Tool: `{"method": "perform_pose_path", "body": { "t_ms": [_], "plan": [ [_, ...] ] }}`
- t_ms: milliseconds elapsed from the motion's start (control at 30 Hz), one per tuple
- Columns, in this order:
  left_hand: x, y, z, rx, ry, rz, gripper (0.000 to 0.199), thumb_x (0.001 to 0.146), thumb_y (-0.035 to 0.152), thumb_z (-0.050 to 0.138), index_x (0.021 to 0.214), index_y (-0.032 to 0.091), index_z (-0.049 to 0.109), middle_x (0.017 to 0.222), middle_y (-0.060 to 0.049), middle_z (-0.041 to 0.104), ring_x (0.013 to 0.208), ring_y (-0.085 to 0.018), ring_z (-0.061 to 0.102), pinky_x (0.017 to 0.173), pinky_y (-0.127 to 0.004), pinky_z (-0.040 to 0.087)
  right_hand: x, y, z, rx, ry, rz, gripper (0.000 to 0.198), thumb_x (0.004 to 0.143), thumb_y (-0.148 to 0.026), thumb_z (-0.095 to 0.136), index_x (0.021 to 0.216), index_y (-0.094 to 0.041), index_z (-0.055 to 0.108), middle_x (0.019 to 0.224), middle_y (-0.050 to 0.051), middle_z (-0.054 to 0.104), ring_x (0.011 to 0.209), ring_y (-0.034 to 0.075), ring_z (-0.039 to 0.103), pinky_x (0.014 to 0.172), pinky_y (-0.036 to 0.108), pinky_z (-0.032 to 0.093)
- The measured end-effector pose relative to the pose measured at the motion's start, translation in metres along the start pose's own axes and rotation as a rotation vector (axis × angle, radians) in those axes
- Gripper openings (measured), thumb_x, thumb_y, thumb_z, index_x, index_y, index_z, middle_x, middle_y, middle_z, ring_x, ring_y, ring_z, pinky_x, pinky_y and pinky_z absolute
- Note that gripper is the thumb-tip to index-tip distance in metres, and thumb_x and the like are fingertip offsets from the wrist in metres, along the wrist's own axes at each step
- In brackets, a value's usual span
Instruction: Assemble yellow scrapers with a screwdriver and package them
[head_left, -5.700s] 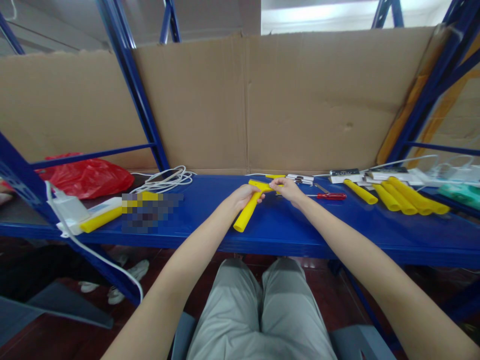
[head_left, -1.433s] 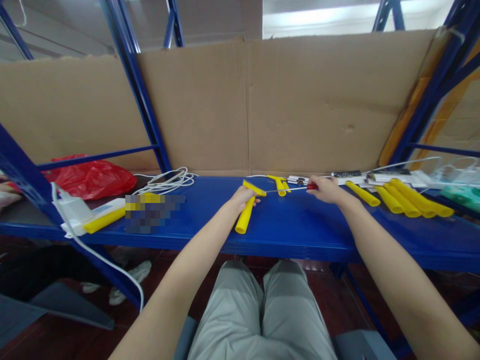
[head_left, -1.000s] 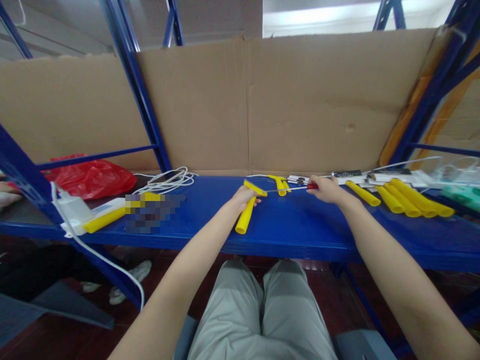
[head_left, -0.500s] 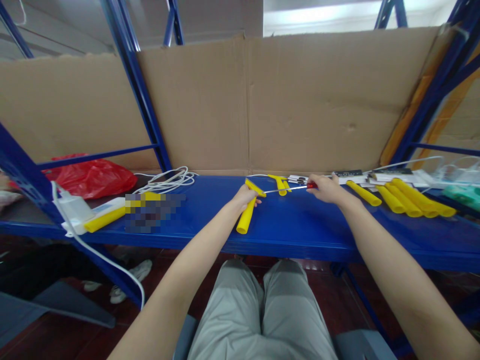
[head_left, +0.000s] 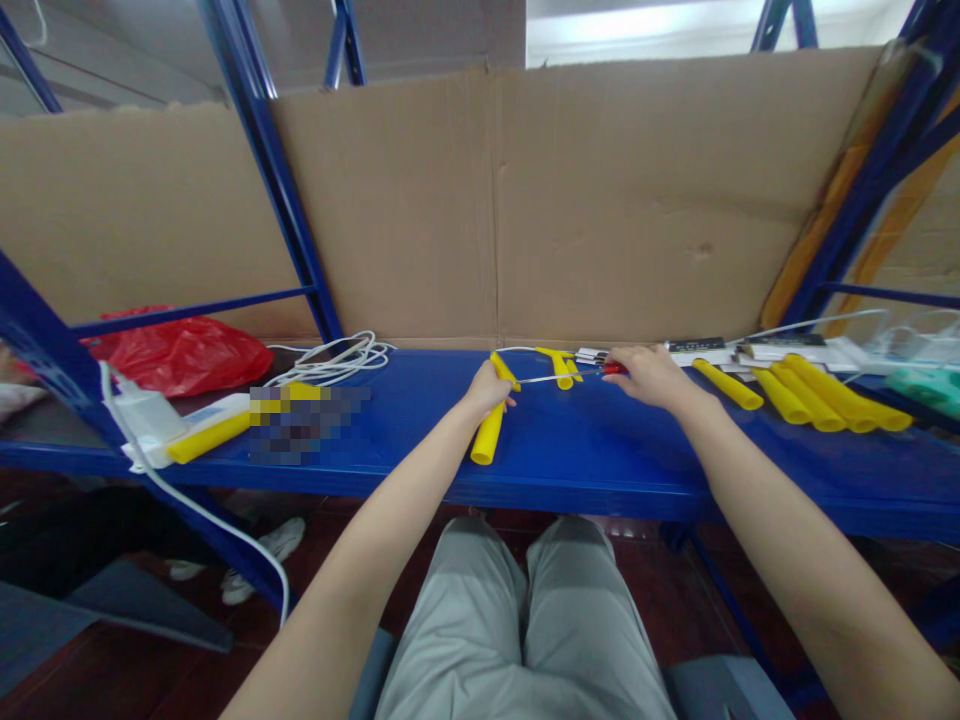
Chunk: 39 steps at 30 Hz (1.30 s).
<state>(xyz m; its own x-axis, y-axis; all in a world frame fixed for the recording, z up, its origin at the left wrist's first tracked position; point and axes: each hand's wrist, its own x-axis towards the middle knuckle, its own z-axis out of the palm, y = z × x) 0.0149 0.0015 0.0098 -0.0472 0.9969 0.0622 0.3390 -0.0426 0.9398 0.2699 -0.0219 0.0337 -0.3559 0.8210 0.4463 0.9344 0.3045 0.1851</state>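
Note:
In the head view my left hand (head_left: pixel 489 388) is closed around a yellow T-shaped plastic handle (head_left: pixel 489 435), its long tube pointing down toward the table's front edge. My right hand (head_left: pixel 643 372) grips a screwdriver by its red handle (head_left: pixel 615 368). The thin metal shaft runs left, and its tip meets the crosspiece of the yellow handle; whether it sits inside cannot be made out. Just behind the shaft lies another yellow T-shaped piece (head_left: pixel 561 372) on the blue table (head_left: pixel 585 450).
Several yellow tubes (head_left: pixel 825 395) lie at the right, by white and black boxes (head_left: pixel 701 352). To the left are a coiled white cable (head_left: pixel 352 355), a red plastic bag (head_left: pixel 184 355) and a white power strip (head_left: pixel 154 450). A cardboard panel (head_left: pixel 600 200) stands behind the table.
My right hand and the screwdriver have shifted slightly left, toward the yellow handle. In my left hand, the handle's crosspiece has turned to a steeper angle.

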Motion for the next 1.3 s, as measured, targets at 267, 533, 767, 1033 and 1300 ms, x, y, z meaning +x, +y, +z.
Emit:
{"method": "perform_pose_path", "body": {
  "t_ms": [267,533,767,1033,1300],
  "plan": [
    [-0.001,0.005,-0.012,0.135,0.049,-0.018,0.034,0.078,0.002,0.057,0.110,0.012,0.049,0.077,-0.006,0.064,0.041,-0.009,0.054,0.043,-0.019,0.038,0.000,-0.008,0.006,0.057,-0.065,-0.028,0.022,0.088,-0.039,0.048,0.097,-0.024,0.062,0.089,0.007,0.072,0.079,0.023,0.065,0.063,0.030,0.040],
    [-0.006,0.008,-0.016,0.201,0.048,-0.029,0.036,0.080,0.003,0.055,0.114,0.012,0.048,0.070,-0.005,0.064,0.040,-0.009,0.052,0.042,-0.018,0.036,0.001,-0.016,0.007,0.040,-0.093,0.023,0.015,0.084,-0.029,0.055,0.097,-0.023,0.056,0.087,0.007,0.070,0.076,0.023,0.065,0.060,0.028,0.036],
    [-0.005,0.007,-0.016,0.206,0.050,-0.009,0.036,0.080,0.004,0.055,0.114,0.012,0.047,0.072,-0.005,0.065,0.040,-0.009,0.053,0.041,-0.018,0.036,0.000,-0.016,0.004,0.004,-0.060,-0.042,0.012,0.086,-0.029,0.051,0.092,-0.023,0.059,0.088,0.007,0.071,0.079,0.023,0.064,0.061,0.028,0.036],
    [-0.001,0.004,-0.017,0.261,0.010,0.019,0.034,0.080,0.003,0.053,0.112,0.011,0.048,0.078,-0.006,0.067,0.042,-0.008,0.055,0.041,-0.017,0.038,-0.001,-0.014,0.007,-0.023,0.027,-0.045,0.016,0.087,-0.028,0.049,0.094,-0.022,0.063,0.092,0.008,0.071,0.080,0.022,0.064,0.060,0.027,0.035],
    [0.002,0.000,-0.016,0.273,-0.041,0.083,0.033,0.079,0.002,0.051,0.111,0.010,0.048,0.094,-0.011,0.067,0.043,-0.006,0.056,0.042,-0.017,0.041,0.000,0.001,0.010,0.142,-0.078,-0.053,0.014,0.083,-0.034,0.057,0.085,-0.022,0.063,0.083,0.006,0.071,0.072,0.019,0.062,0.059,0.026,0.037]
  ]
}}
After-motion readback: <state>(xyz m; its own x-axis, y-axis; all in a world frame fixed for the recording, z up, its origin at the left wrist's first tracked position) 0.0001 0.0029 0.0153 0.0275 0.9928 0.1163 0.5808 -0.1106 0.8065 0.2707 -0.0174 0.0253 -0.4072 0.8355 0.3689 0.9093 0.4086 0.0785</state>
